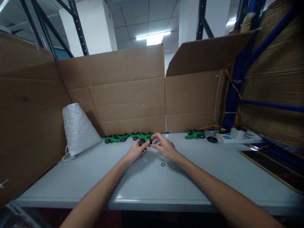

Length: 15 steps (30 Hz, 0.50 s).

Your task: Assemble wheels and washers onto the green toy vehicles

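Note:
Near the middle of the grey table (95, 177), a small green toy car (145, 140) with dark wheels is held just above the surface. My left hand (136, 151) grips its body, fingers closed around it. The thumb and fingertips of my right hand (165, 147) pinch at the car's right end, by a dark wheel; the exact contact is too small to tell. Below my right hand lie a small black ring (162, 164) and a pale ring (166, 162). Behind my hands, more green toy cars (116, 138) stand in a row along the cardboard.
Cardboard walls (128, 95) enclose the back and left. A silvery padded bag (79, 131) leans at the back left. Toward the back right are another green toy car (194, 134), a black ring-shaped coil (212, 139) and a power strip (250, 138). A dark panel (270, 166) lies at the right edge.

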### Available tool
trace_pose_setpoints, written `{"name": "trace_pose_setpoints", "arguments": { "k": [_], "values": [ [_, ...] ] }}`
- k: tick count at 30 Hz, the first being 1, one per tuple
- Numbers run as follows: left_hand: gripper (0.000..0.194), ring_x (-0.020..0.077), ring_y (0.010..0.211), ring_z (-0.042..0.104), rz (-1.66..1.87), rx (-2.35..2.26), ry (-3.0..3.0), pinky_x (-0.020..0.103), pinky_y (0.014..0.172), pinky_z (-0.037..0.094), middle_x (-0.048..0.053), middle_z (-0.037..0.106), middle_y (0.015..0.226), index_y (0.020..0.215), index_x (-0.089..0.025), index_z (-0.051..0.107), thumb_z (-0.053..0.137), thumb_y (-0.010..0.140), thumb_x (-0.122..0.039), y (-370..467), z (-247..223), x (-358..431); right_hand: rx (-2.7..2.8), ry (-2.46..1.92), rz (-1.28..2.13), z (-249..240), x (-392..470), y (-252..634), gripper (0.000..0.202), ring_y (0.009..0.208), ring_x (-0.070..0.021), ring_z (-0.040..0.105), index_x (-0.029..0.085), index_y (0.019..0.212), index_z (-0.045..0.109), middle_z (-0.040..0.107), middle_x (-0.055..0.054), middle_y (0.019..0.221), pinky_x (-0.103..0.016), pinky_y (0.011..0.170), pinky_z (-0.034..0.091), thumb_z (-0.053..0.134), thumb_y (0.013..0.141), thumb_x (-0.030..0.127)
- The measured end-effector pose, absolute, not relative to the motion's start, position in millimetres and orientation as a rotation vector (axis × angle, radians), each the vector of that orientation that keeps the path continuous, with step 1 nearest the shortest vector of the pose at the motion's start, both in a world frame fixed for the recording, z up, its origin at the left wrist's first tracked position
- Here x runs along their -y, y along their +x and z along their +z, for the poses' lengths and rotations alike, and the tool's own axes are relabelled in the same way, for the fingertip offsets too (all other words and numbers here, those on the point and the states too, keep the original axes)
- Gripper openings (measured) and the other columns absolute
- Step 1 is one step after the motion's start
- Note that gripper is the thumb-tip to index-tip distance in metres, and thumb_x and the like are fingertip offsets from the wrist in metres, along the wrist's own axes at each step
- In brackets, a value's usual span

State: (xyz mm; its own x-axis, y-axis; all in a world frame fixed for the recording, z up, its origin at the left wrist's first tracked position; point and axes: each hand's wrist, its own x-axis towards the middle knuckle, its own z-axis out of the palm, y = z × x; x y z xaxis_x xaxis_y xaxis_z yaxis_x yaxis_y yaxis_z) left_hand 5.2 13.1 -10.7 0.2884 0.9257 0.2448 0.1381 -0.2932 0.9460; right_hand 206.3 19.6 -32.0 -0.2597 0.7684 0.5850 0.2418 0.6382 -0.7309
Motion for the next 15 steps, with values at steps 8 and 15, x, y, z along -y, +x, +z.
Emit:
{"name": "trace_pose_setpoints", "arguments": {
  "k": [8,15],
  "values": [
    [0.058,0.0142,0.067,0.061,1.128,-0.943,1.673,0.025,0.057,0.043,0.006,0.069,0.084,0.105,-0.012,0.067,0.079,0.078,-0.062,4.8,-12.2,-15.7,1.756,-0.796,0.736,-28.2,-20.4,207.6,0.035,0.085,-0.017,0.063,0.02,0.11,0.061,0.068,-0.005,0.106,-0.03,0.073,0.051,0.072,0.086,0.044],
    [0.061,0.0141,0.069,0.061,1.102,-0.9,1.717,0.025,0.057,0.044,0.006,0.068,0.086,0.113,-0.013,0.065,0.075,0.081,-0.064,4.7,-12.6,-14.3,1.708,-0.857,0.908,-33.6,-24.2,206.4,0.048,0.053,-0.0113,0.05,0.018,0.083,0.06,0.064,-0.001,0.073,-0.025,0.051,0.039,0.059,0.09,0.066]
  ]
}}
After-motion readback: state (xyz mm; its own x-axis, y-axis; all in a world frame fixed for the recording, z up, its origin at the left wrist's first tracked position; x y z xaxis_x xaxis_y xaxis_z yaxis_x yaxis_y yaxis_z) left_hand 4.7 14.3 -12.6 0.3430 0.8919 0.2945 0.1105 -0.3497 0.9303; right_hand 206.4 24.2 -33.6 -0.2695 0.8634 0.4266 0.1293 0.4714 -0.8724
